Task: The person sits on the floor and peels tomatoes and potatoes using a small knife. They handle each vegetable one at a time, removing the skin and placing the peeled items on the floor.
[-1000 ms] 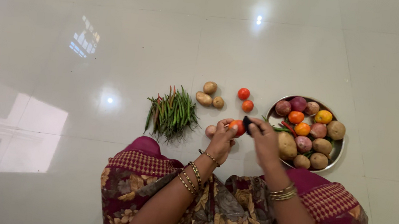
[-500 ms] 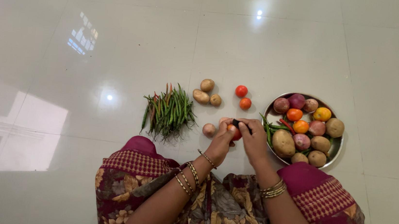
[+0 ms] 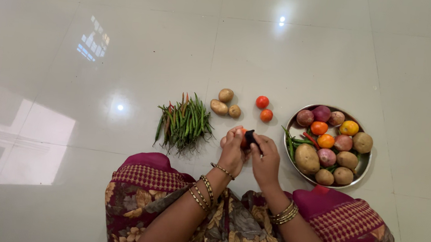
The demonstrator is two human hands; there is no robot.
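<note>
Head view | left hand (image 3: 233,148) clamped on a tomato (image 3: 243,138), right hand (image 3: 263,157) gripping a small dark tool (image 3: 249,138) against it, just above the floor (image 3: 127,49) | step: likely cutting or peeling; next needs steady pressure | since earlier: hands drew together, away from the steel plate (image 3: 363,164).

The glossy floor (image 3: 128,39) bears chillies (image 3: 185,123), potatoes (image 3: 226,104), tomatoes (image 3: 264,109), a steel plate (image 3: 364,164).

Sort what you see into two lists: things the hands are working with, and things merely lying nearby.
In use:
left hand
right hand
tomato
small dark tool

Lying nearby:
pile of green chillies
three potatoes
two tomatoes
steel plate of vegetables
</note>
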